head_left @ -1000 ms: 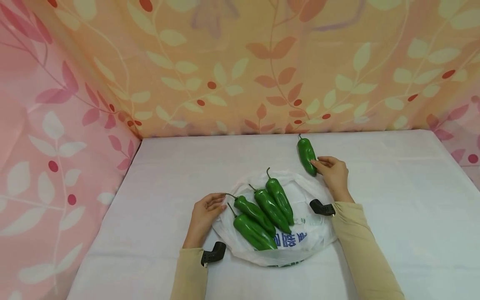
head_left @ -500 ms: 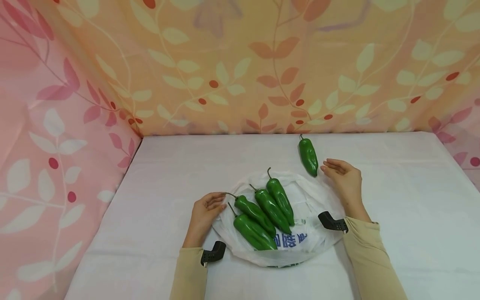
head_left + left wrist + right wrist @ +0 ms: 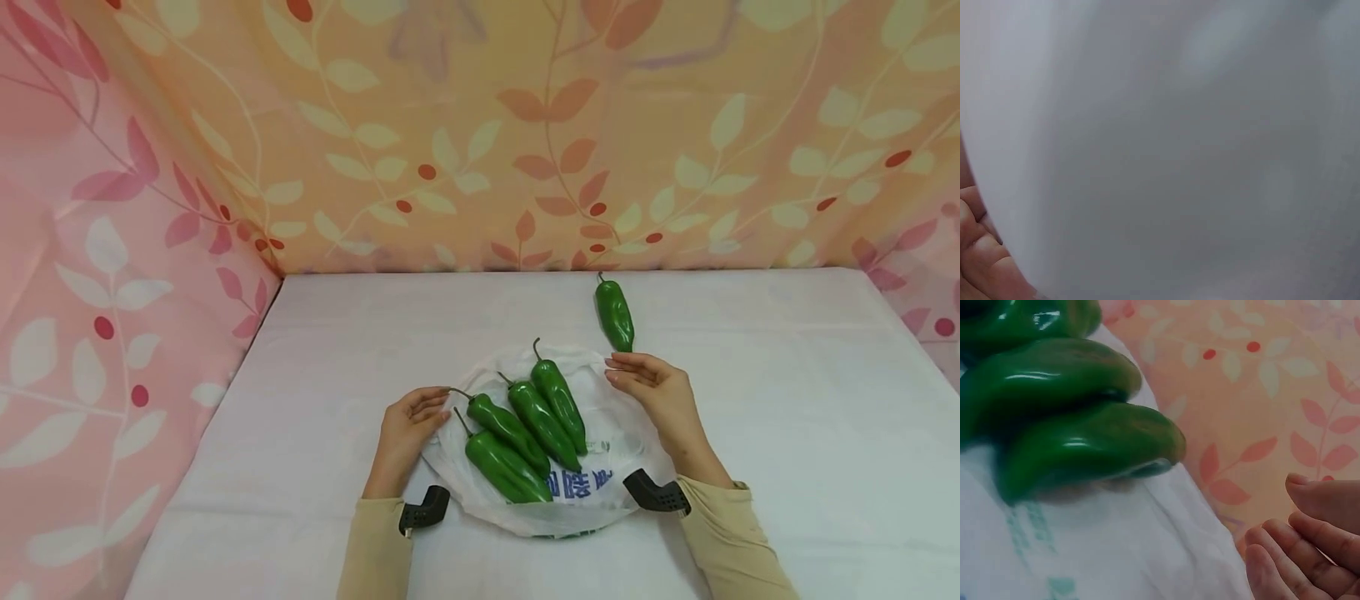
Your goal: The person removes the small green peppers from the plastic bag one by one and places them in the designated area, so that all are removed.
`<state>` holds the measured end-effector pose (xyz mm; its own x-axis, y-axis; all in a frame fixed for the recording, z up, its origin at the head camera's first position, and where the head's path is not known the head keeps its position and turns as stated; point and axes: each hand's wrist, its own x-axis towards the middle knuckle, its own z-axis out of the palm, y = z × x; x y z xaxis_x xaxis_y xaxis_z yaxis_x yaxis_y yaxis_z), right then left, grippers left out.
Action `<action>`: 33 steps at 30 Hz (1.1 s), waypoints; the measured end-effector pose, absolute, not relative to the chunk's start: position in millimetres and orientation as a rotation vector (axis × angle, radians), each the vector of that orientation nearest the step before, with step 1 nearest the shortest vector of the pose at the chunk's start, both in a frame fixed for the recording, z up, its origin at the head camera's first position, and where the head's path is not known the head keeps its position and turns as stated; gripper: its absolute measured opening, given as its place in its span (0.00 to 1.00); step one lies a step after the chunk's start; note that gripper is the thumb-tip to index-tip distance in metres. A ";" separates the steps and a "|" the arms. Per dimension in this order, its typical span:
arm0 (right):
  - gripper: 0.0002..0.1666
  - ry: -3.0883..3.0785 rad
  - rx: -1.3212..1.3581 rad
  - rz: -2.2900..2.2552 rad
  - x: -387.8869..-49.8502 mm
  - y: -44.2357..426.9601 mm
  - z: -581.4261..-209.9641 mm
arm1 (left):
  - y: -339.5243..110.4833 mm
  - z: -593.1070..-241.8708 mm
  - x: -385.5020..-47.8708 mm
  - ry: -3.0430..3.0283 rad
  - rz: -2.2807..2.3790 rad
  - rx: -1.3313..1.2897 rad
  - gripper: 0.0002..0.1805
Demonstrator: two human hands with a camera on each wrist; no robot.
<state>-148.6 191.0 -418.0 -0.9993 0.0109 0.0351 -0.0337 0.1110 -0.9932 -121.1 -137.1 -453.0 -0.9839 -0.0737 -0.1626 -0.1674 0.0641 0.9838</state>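
Note:
Several green peppers (image 3: 558, 404) lie side by side on a white plastic bag (image 3: 570, 518) with blue print, stems toward the upper left. At the bag's left rim, my left hand (image 3: 405, 429) pinches the plastic near two stems; in the left wrist view the blurred bag (image 3: 1179, 175) hides much of that hand. Over the bag's upper right rim hovers my right hand (image 3: 660, 396), thumb and fingers parted with nothing held. One more green pepper (image 3: 615, 315) lies on the table beyond it, just past the fingertips. In the right wrist view the fingers (image 3: 1310, 562) are beside the bag edge.
A white cloth covers the table (image 3: 360, 333). Orange leaf-patterned fabric (image 3: 465, 133) hangs along the back edge, and pink fabric (image 3: 150, 333) stands along the left side. A black wrist device (image 3: 656, 493) on the right sleeve sits over the bag.
My right hand has let go of the lone pepper, drawn back to the right, then come down and left to the bag's rim. The left hand and the peppers stay put.

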 end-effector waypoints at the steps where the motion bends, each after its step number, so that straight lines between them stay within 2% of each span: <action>1: 0.25 -2.324 0.033 2.079 -148.5 189.6 -418.7 | -136.6 -453.2 -121.5 2.238 2.091 -0.251 0.19; 14: 0.26 -2.603 0.277 2.139 -148.6 180.0 -438.7 | -136.4 -455.4 -123.8 2.249 2.083 -0.236 0.18; 25: 0.33 -2.844 0.153 1.875 -139.1 163.1 -440.6 | -138.9 -454.5 -122.7 2.261 2.055 -0.229 0.18; 33: 0.31 -2.841 0.120 1.829 -140.1 162.1 -442.6 | -138.2 -453.9 -123.5 2.280 2.045 -0.234 0.19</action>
<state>-140.1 162.1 -442.6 -0.9691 -0.1866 -0.1610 0.0693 0.4205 -0.9046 -123.5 -138.2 -453.9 -0.9860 -0.0666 -0.1531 -0.1594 0.1031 0.9818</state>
